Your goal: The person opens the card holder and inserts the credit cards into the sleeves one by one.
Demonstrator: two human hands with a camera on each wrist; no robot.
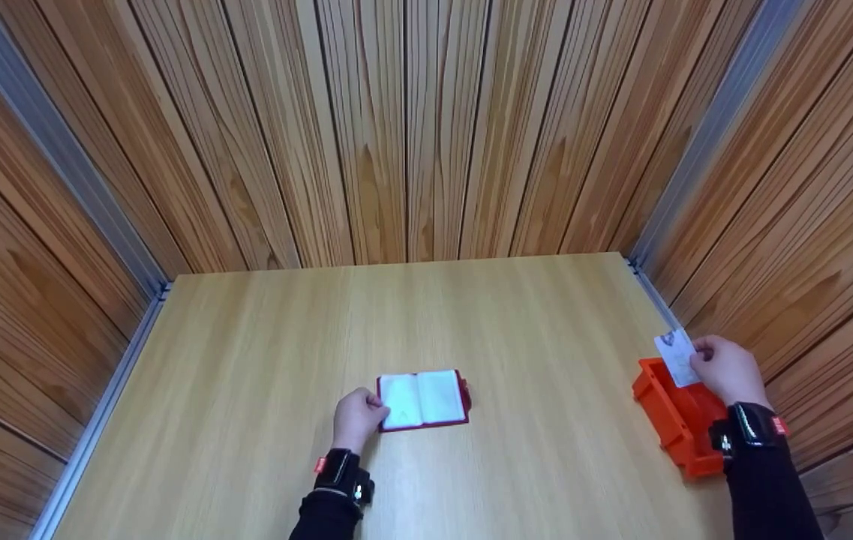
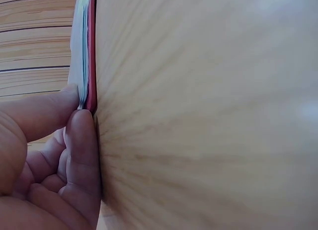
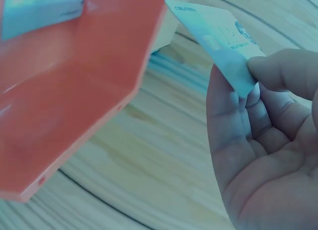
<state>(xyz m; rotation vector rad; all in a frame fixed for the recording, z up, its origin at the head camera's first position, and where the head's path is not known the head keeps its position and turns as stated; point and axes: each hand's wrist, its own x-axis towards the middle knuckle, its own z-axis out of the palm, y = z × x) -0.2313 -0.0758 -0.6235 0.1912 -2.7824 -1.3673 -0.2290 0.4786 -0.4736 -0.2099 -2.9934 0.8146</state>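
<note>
A small red-covered booklet [image 1: 422, 401] lies spread open on the table, its whitish pages facing up and a red tab at its right side. At its lower left corner, my left hand [image 1: 357, 420] pinches the edge between thumb [image 2: 47, 111] and index finger; the page layers show beside the red cover. My right hand [image 1: 732, 369] is over an orange bin [image 1: 662, 412], holding a white card [image 1: 675, 356] between thumb and fingers. Dark print and a small picture show on the card [image 3: 218, 38]. In the right wrist view, another pale card [image 3: 42, 11] lies inside the bin.
Wood-panelled walls [image 1: 403, 135] enclose the table [image 1: 246, 360] at the back and both sides. The bin stands at the table's right edge, near the right wall [image 1: 809, 247]. Metal strips [image 1: 96, 442] run along the side edges.
</note>
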